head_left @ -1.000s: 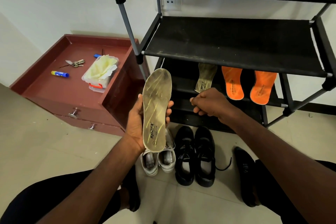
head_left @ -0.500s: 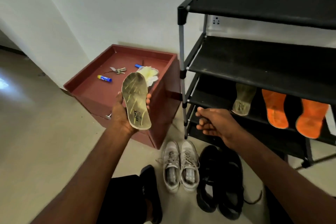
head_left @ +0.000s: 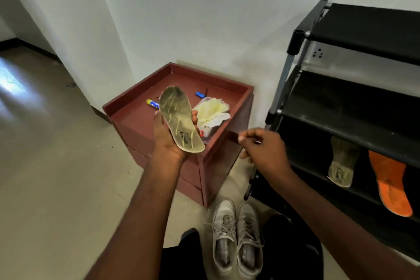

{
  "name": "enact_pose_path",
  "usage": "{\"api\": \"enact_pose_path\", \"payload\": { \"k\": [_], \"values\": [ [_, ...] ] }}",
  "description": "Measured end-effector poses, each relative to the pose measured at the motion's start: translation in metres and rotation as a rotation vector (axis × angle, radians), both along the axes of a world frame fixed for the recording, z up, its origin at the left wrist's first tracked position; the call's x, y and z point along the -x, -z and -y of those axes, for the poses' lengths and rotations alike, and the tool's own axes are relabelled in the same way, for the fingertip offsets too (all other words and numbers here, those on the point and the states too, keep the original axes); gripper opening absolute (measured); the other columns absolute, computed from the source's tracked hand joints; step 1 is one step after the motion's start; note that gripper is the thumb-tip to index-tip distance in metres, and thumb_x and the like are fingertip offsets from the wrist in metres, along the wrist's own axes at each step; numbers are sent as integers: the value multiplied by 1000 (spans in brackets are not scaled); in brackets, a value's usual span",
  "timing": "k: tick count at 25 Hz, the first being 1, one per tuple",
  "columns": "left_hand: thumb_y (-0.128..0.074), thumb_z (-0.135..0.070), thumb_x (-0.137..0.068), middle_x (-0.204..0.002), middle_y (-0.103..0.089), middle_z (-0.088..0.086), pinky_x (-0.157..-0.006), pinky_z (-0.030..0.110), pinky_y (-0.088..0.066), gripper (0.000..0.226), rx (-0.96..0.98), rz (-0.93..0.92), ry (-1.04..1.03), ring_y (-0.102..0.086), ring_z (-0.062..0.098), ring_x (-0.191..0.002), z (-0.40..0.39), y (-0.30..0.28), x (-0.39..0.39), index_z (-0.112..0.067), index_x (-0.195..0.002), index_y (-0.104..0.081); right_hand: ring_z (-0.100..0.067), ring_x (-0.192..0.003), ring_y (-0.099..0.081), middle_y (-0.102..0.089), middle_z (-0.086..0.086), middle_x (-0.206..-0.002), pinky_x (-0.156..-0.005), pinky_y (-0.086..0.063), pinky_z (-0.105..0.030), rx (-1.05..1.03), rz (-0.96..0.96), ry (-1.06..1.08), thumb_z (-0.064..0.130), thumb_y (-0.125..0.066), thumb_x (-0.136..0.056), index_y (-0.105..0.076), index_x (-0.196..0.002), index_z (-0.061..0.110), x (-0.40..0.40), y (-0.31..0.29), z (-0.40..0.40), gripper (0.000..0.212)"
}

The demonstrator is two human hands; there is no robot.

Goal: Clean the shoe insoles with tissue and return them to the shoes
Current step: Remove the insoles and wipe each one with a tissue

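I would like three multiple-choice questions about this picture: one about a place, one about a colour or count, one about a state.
1. Where does the tissue lie?
A. on the red cabinet
B. on the floor
C. on the rack's top shelf

2. What colour is the bright insole on the shoe rack?
A. blue
B. orange
C. white

3. What is the left hand doing?
A. hanging free
B. holding a worn insole
C. holding a shoe

Answers:
1 A, the tissue sits in a box on top of the red cabinet.
2 B, it is plainly orange against the black shelf.
3 B, its fingers curl round the worn insole, raised in front of the cabinet.
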State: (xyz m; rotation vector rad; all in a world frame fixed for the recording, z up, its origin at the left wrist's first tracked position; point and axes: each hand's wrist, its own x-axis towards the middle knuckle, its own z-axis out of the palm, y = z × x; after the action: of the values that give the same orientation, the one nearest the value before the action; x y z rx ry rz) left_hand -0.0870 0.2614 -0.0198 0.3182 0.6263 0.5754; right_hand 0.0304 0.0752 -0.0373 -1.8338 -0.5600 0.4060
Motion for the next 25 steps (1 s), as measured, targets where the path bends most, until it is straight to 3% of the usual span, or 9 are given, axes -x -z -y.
{"api": "enact_pose_path", "payload": {
  "k": [2,4,7,10,13,16,20,22,25],
  "values": [
    [-33,-73,-98,-81,-74,11,-65,28,-57,87,21,20,-36,-64,21,-75,-6,1,1,-7,-72,-83,-16,-60,-74,-76,4,-75,-63,-61,-35,32,82,0,18,-73,-93,-77,-86,23,-7,-10,-42,9],
    [-37,-71,-98,-76,-75,11,-75,33,-54,83,53,36,-74,-64,22,-79,-7,1,2,-8,-67,-81,-17,-75,-75,-78,4,-83,-72,-61,-36,104,214,-24,21,-75,-91,-80,-89,23,-13,-11,-83,6],
    [-42,-69,-98,-76,-74,14,-80,34,-53,72,95,50,-92,-64,24,-79,-14,6,3,-8,-85,-78,-20,-97,-70,-78,-2,-108,-72,-45,-25,297,535,-101,21,-76,-89,-82,-105,19,-24,-1,-133,17],
    [-41,-71,-98,-85,-73,16,-78,32,-56,70,100,33,-91,-64,24,-77,-23,9,8,-10,-112,-72,-27,-106,-68,-74,-7,-116,-79,-51,-30,485,725,-237,24,-77,-85,-79,-110,17,-38,13,-169,26],
    [-39,-70,-100,-86,-74,17,-65,29,-60,71,86,19,-113,-66,26,-81,-27,12,7,-8,-114,-72,-28,-105,-68,-71,-4,-114,-85,-54,-34,635,804,-304,23,-73,-79,-75,-111,17,-48,25,-190,33],
    [-43,-69,-99,-87,-76,16,-63,30,-62,68,102,7,-91,-67,25,-87,-23,11,1,-9,-105,-74,-25,-97,-70,-76,-1,-103,-75,-52,-30,582,739,-279,24,-68,-80,-80,-101,22,-53,27,-194,25],
    [-46,-66,-100,-96,-76,16,-77,37,-60,66,105,22,-133,-68,26,-86,-21,9,1,-10,-124,-71,-22,-95,-71,-79,0,-104,-75,-51,-28,321,517,-98,20,-69,-89,-83,-98,21,-54,13,-187,16],
    [-42,-69,-99,-107,-74,15,-70,35,-61,73,97,14,-122,-69,26,-80,-21,8,3,-10,-132,-68,-18,-98,-70,-78,1,-105,-82,-53,-29,174,322,4,19,-68,-92,-81,-95,20,-56,2,-182,14],
    [-40,-71,-99,-126,-66,15,-76,36,-60,76,100,15,-139,-66,25,-83,-22,9,5,-11,-139,-65,-18,-96,-68,-74,3,-101,-84,-53,-28,-29,-27,114,19,-64,-94,-74,-87,21,-55,-19,-172,12]
  ]
}}
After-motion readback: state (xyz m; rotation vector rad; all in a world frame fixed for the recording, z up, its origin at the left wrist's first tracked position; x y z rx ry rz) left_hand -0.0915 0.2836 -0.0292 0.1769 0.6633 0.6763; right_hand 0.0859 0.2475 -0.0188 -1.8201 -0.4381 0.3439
